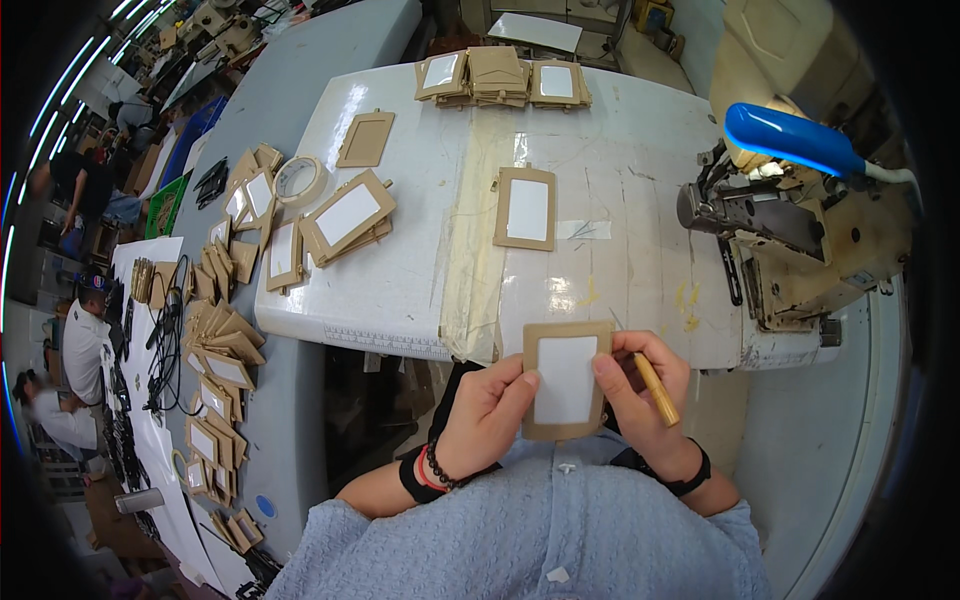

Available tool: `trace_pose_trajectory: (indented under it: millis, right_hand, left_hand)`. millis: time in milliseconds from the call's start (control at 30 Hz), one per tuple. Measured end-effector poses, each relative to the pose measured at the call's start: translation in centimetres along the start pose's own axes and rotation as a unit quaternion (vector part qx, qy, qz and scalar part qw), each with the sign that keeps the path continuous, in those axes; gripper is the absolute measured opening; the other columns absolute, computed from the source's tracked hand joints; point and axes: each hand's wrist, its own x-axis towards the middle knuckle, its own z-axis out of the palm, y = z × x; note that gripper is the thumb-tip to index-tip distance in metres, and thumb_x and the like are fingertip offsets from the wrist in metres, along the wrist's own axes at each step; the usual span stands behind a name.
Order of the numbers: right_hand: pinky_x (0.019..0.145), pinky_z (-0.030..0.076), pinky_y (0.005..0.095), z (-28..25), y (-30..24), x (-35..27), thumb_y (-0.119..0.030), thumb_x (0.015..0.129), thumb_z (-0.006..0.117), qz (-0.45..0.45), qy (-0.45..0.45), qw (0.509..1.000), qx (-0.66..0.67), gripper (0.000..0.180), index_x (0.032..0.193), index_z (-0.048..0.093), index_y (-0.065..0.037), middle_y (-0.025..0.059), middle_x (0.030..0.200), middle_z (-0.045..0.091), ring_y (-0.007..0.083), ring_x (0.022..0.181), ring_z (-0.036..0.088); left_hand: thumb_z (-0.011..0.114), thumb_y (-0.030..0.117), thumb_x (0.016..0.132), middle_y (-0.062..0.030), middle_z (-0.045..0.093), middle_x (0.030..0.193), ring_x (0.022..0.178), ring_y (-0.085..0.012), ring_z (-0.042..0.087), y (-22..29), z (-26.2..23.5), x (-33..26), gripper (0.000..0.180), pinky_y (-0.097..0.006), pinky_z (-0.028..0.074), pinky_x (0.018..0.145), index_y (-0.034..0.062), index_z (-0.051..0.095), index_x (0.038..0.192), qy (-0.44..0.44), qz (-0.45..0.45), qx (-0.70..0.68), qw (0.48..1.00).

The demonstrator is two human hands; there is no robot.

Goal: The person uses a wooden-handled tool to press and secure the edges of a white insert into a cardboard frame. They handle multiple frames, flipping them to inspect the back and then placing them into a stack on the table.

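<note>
Between my two hands, close to my body at the front edge of the table, is a tan card holder (567, 385) with a white window. My left hand (487, 412) pinches its left side, thumb on the front. My right hand (645, 395) grips the right side with the thumb, and also keeps a tool with a wooden handle (655, 388) and a thin metal tip tucked between its fingers. Another tan card holder (527, 210) lies flat on the table beyond my hands.
Stacks of card holders (497, 75) stand at the table's far edge. More holders (345, 220) and a tape roll (298, 180) lie at left. A sewing machine (800, 230) with a blue lamp (790, 138) stands at right. Piled tan pieces (225, 340) cover the left side table. People work farther left.
</note>
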Motion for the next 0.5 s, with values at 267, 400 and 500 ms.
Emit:
trace_pose_trajectory:
  millis: [267, 400, 500]
  right_hand:
    - [0.068, 0.049, 0.0177, 0.0, 0.1, 0.5, -0.007, 0.089, 0.066, 0.040, -0.001, 0.998, 0.050, 0.020, 0.101, 0.059, 0.007, 0.0055, 0.087, 0.063, 0.0056, 0.076, 0.058]
    - [0.068, 0.049, 0.0180, 0.2, 0.0, 0.6, -0.007, 0.089, 0.066, 0.059, -0.020, 0.997, 0.056, 0.020, 0.101, 0.059, 0.007, 0.0051, 0.088, 0.063, 0.0060, 0.077, 0.058]
    - [0.070, 0.049, 0.0186, 0.1, 0.0, 1.2, -0.008, 0.089, 0.066, 0.079, -0.022, 0.995, 0.064, 0.020, 0.102, 0.060, 0.006, 0.0052, 0.089, 0.063, 0.0062, 0.078, 0.059]
  left_hand:
    - [0.048, 0.017, 0.099, -0.0012, 0.061, 0.075, 0.067, -0.0036, 0.049, 0.2, 0.4, 0.3, 0.026, -0.021, 0.042, 0.058, -0.0055, 0.062, 0.099, 0.008, 0.009, -0.040, 0.999]
    - [0.050, 0.024, 0.100, -0.0035, 0.064, 0.083, 0.071, -0.0044, 0.054, -0.8, -0.7, 1.1, 0.031, -0.021, 0.045, 0.061, -0.0044, 0.063, 0.105, 0.006, -0.004, -0.011, 1.000]
    - [0.048, 0.027, 0.101, -0.0066, 0.066, 0.090, 0.078, -0.0085, 0.061, 0.3, -1.4, 1.6, 0.035, -0.023, 0.051, 0.066, -0.0041, 0.063, 0.109, -0.030, -0.041, -0.064, 0.997]
